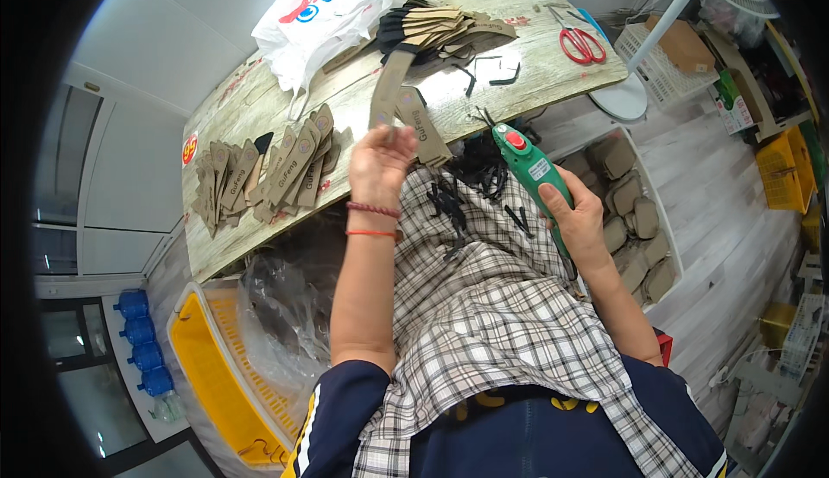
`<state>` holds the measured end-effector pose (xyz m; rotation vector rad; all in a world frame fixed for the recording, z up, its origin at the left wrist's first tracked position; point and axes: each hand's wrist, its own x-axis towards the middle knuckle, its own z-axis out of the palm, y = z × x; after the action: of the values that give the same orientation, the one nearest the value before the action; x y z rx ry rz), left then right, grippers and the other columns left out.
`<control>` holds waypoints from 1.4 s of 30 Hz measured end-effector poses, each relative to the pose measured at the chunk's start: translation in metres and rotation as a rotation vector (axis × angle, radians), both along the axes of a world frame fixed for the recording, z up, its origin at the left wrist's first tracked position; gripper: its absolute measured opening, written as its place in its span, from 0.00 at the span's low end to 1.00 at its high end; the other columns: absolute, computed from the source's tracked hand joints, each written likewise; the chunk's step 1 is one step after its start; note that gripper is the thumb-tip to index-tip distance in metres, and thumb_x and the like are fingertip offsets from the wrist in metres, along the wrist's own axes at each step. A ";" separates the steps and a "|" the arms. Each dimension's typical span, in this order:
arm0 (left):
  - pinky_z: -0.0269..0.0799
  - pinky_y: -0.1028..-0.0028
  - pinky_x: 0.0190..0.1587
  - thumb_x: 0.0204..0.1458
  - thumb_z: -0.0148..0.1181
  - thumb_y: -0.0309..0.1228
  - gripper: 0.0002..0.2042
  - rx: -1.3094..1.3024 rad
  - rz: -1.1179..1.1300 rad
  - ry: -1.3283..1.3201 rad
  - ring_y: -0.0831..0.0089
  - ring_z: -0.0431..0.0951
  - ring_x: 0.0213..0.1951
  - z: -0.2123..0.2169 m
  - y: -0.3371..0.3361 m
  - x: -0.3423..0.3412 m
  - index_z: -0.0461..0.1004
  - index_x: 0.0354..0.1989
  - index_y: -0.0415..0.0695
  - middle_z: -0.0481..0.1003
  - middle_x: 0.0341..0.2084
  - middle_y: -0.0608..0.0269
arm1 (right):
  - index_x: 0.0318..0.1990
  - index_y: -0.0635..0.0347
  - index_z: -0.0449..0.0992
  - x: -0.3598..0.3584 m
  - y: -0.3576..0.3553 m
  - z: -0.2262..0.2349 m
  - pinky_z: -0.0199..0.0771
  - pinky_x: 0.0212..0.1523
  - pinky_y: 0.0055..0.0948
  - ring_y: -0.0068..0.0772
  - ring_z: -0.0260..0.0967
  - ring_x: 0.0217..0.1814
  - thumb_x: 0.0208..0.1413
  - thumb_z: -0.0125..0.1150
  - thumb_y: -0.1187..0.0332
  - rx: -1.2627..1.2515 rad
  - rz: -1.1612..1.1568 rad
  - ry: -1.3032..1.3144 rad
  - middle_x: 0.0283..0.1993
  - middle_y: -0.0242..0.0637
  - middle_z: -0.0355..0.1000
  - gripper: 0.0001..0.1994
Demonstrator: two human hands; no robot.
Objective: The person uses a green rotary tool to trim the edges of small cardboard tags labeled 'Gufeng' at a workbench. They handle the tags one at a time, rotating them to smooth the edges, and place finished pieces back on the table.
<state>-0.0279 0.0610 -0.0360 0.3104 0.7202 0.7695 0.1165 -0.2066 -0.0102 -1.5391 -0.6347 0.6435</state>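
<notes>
My left hand [382, 157], smeared by motion, grips the lower end of a tan, curved flat piece [390, 89] at the table's front edge. Another tan piece [419, 124] with dark lettering lies just beside it. My right hand [577, 215] is wrapped round a green handheld cutter [528, 160] that looks like electric scissors, with a red button and thin dark prongs. Those prongs point at the table edge, apart from the tan piece. Black cut strips [453, 206] lie on the checked apron [484, 297] over my lap.
Tan pieces [289, 167] lie piled at left; a bundle with black ends [432, 29] sits farther back beside a white plastic bag [324, 12]. Red-handled scissors [582, 46] rest at right. A yellow basket [216, 374] stands low left, a bin of tan pieces [635, 219] right.
</notes>
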 end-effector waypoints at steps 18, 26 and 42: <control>0.69 0.81 0.26 0.49 0.64 0.24 0.04 0.721 -0.207 0.330 0.80 0.74 0.22 0.018 -0.060 0.024 0.78 0.31 0.37 0.79 0.23 0.63 | 0.51 0.62 0.75 -0.002 -0.006 0.017 0.72 0.38 0.25 0.22 0.72 0.35 0.54 0.65 0.55 -0.195 0.114 -0.219 0.36 0.38 0.77 0.22; 0.70 0.80 0.26 0.49 0.63 0.23 0.03 0.723 -0.253 0.334 0.80 0.74 0.22 0.018 -0.059 0.023 0.78 0.31 0.36 0.79 0.24 0.62 | 0.51 0.62 0.75 0.001 -0.006 0.015 0.72 0.38 0.25 0.21 0.72 0.36 0.54 0.65 0.55 -0.179 0.137 -0.182 0.36 0.36 0.77 0.22; 0.70 0.78 0.29 0.50 0.61 0.22 0.04 0.737 -0.388 0.377 0.78 0.75 0.25 0.017 -0.066 0.012 0.78 0.33 0.36 0.79 0.26 0.61 | 0.51 0.63 0.74 -0.002 0.016 0.016 0.65 0.27 0.18 0.12 0.63 0.27 0.55 0.65 0.60 -0.104 0.176 -0.090 0.28 0.26 0.71 0.20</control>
<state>-0.0157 -0.0048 -0.0190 1.2532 0.6735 0.5818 0.1148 -0.1905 0.0059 -1.6269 -0.8226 0.7534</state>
